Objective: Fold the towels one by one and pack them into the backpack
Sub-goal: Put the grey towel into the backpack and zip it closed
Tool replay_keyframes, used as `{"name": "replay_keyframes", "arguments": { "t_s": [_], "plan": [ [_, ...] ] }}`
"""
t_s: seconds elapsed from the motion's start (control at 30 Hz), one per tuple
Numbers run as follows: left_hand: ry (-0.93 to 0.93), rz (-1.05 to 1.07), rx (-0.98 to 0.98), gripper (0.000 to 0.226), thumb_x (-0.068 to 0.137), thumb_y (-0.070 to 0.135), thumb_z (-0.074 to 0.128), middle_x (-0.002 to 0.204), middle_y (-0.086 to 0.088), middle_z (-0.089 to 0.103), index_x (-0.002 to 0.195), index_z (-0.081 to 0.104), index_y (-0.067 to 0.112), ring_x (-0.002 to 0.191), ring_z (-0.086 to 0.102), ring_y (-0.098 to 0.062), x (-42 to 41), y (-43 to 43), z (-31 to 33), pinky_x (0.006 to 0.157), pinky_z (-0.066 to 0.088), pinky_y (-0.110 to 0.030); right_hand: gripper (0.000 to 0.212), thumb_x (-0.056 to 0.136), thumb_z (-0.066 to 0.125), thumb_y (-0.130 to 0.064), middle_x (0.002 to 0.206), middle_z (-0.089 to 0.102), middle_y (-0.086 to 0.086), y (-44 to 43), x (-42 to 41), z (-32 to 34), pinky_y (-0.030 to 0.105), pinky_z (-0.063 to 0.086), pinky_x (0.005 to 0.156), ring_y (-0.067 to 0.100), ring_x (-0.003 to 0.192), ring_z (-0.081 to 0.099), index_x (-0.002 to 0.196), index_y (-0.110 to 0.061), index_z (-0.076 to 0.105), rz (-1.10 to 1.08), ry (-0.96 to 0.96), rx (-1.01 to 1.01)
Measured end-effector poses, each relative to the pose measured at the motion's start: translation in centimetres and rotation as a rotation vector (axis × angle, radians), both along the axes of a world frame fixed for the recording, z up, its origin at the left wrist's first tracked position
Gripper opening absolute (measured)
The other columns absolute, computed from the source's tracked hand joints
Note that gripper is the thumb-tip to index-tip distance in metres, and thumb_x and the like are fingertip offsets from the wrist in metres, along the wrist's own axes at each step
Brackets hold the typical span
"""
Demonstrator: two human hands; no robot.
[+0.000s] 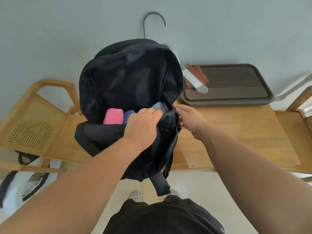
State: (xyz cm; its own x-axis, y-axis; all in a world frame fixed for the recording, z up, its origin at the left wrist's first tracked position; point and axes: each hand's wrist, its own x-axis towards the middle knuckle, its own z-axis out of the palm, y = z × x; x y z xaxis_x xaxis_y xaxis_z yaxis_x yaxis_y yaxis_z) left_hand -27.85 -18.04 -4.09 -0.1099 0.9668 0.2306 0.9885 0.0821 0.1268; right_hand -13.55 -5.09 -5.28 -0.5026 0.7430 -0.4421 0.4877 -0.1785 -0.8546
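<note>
Wooden table (236,132) against grey wall (67,31); backpack (128,78) upright at near left corner, mouth spread for loading. Left hand (143,123) gripping front lip, right hand (190,118) pinching right rim (pink towel (112,116), blue towel (128,115), grey towel (159,106) tucked inside).

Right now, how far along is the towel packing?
Done: pink towel, blue towel and grey towel sit folded inside the backpack. In hand: left hand grips the front rim of the opening; right hand seems to pinch the zipper pull at its right side. Left: the bag is open, not yet zipped.
</note>
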Motion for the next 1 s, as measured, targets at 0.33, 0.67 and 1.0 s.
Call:
{"name": "replay_keyframes", "arguments": {
  "t_s": [0.33,0.67,1.0],
  "plan": [
    [-0.173,0.045,-0.161,0.017,0.095,0.012,0.056,0.082,0.002,0.053,0.086,0.044,0.021,0.076,0.051,-0.022,3.4,-0.2,-2.3,0.056,0.046,-0.041,0.032,0.099,0.046,-0.040,0.084,0.053,0.007,3.4,0.9,-1.5,0.030,0.029,0.053,0.023,0.073,0.041,0.091,-0.019,0.069,0.155,-0.235,-0.038],
    [-0.255,0.016,-0.254,0.013,0.101,0.023,0.050,0.100,0.003,0.060,0.113,0.053,0.021,0.090,0.054,-0.019,2.8,-2.0,-2.2,0.073,0.051,-0.042,0.030,0.098,0.059,-0.042,0.081,0.052,0.004,3.0,2.4,-3.0,0.027,0.028,0.049,0.014,0.055,0.041,0.104,-0.013,0.059,0.156,-0.036,-0.505],
    [-0.264,0.073,-0.255,0.010,0.101,0.025,0.051,0.096,0.006,0.061,0.110,0.053,0.023,0.084,0.052,-0.016,2.5,-2.1,-2.0,0.067,0.045,-0.033,0.026,0.096,0.066,-0.030,0.054,0.046,-0.004,2.5,3.5,-3.7,0.028,0.023,0.048,0.011,0.046,0.031,0.077,-0.020,0.051,0.094,0.100,-0.414]
  ]
}}
